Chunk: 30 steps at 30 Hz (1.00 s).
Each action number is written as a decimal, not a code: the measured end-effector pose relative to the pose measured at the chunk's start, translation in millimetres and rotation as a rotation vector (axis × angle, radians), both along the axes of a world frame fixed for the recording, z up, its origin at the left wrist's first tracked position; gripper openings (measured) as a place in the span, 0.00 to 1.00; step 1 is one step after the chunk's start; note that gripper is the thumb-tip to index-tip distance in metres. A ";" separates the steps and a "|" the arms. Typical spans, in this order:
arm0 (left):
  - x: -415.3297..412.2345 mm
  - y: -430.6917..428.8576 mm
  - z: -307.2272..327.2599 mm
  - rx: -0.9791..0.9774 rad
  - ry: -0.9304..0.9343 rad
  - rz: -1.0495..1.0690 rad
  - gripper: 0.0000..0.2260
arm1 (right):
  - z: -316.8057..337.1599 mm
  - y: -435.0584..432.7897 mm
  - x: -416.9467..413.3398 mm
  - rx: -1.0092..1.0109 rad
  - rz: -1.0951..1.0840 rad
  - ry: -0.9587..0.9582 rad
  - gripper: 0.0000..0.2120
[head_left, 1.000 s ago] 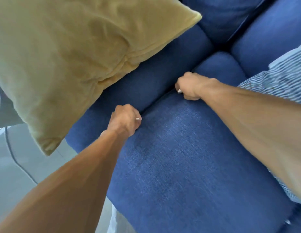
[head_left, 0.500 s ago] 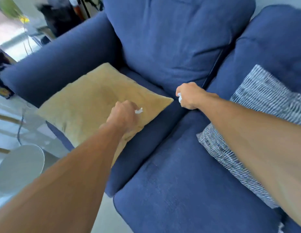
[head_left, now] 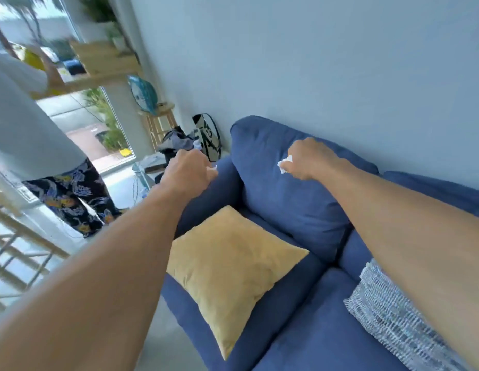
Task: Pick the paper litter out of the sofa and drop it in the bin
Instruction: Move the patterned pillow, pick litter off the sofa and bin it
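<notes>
Both my arms stretch out over the blue sofa (head_left: 292,199). My left hand (head_left: 189,170) is curled into a fist above the sofa's left armrest, with a small white paper scrap (head_left: 213,167) poking out between its fingers. My right hand (head_left: 310,159) hovers in front of the back cushion and grips a crumpled white paper piece (head_left: 284,164) that sticks out on its left side. No bin shows in this view.
A yellow cushion (head_left: 230,266) lies on the left seat; a blue-and-white patterned cushion (head_left: 393,319) lies at the right. A person in patterned trousers (head_left: 70,194) stands on the left. Bags and a wooden stool (head_left: 160,121) crowd the floor beyond the armrest. A white railing (head_left: 16,250) runs at lower left.
Both hands have lifted up from the gap between the seat cushions, each holding white paper. The view has swung up and left, now showing the wall, window and a standing person.
</notes>
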<state>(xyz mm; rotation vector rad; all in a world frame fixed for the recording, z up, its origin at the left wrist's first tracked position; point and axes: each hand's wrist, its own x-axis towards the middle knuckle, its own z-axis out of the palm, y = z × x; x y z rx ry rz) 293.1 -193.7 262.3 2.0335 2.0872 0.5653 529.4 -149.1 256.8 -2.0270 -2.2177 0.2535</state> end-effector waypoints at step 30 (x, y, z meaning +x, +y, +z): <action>-417.8 -287.6 127.3 0.214 0.209 0.850 0.06 | 139.7 -153.7 -481.6 0.307 0.801 0.104 0.10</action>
